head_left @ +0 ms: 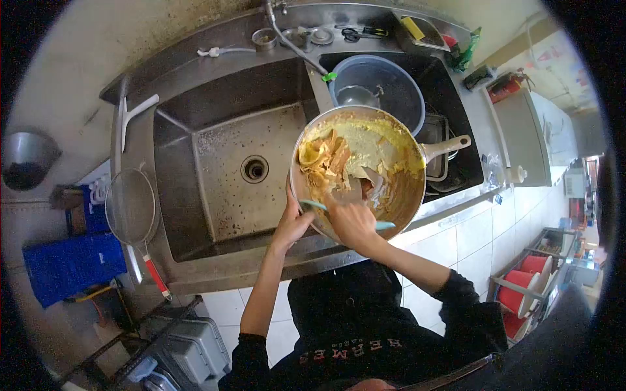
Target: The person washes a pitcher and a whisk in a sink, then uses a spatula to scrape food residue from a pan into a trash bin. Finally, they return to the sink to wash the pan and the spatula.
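Note:
A large frying pan (417, 195) with a beige handle (447, 148) is tilted over the sink's front edge and divider. Yellow-brown residue coats its inside, with a heap of curled scrapings (324, 159) at the upper left. My left hand (291, 225) grips the pan's rim at the lower left, thumb on top. Inside the lower part of the pan, my right hand (352, 225) is closed around a scraper (385, 225) with a mint-green edge showing on both sides of the fist. The scraper's blade is partly hidden by my hand.
The left sink basin (228, 189) has a drain and specks of debris. A grey-blue tub (398, 85) sits in the right basin behind the pan. A strainer (134, 205) hangs over the left edge. Scissors (355, 34) and a hose (293, 45) lie along the back ledge.

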The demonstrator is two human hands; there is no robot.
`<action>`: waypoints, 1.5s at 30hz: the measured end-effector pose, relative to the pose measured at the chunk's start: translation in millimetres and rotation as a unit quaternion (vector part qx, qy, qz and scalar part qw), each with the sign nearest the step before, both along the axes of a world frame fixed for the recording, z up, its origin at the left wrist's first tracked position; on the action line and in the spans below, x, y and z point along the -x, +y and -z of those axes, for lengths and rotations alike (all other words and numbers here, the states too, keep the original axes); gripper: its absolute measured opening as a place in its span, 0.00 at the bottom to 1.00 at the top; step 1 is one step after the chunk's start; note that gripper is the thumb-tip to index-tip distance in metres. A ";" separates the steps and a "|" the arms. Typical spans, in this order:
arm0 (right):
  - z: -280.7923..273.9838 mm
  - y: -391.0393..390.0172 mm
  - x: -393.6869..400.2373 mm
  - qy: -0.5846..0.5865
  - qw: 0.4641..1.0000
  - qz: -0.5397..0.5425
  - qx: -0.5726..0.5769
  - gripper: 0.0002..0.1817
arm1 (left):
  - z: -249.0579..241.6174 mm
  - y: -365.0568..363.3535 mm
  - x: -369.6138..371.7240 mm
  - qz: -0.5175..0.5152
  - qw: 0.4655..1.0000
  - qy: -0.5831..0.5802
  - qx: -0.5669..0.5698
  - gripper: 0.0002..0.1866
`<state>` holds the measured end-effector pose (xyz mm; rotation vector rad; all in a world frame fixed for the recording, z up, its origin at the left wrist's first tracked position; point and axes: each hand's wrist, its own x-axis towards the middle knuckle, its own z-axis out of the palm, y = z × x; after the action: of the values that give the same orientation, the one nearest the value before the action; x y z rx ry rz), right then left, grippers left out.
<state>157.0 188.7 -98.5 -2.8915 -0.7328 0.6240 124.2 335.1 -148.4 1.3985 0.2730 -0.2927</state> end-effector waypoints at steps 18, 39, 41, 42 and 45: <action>-33.9 -31.0 -14.8 -0.117 0.972 -0.154 0.132 0.17 | -44.8 -27.0 21.9 -0.038 0.986 0.060 0.149 0.46; -0.9 -13.1 -5.2 -0.055 0.995 -0.075 0.028 0.09 | 8.7 -19.2 21.0 -0.058 0.989 0.005 0.137 0.50; -7.4 -17.1 -1.5 -0.021 0.991 -0.133 0.022 0.10 | 11.2 -19.7 18.8 -0.054 0.987 0.018 0.149 0.50; -5.2 -9.7 -7.7 -0.034 0.993 -0.108 0.029 0.11 | 15.6 -20.8 19.4 -0.048 0.991 0.017 0.122 0.47; 26.6 5.8 -26.3 -0.140 0.990 -0.024 -0.007 0.12 | 3.2 -23.1 25.3 -0.046 0.993 0.041 0.097 0.44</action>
<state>183.3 194.5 -125.1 -2.9895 -0.8348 0.2161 98.9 312.0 -151.7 1.1812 0.3657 -0.2921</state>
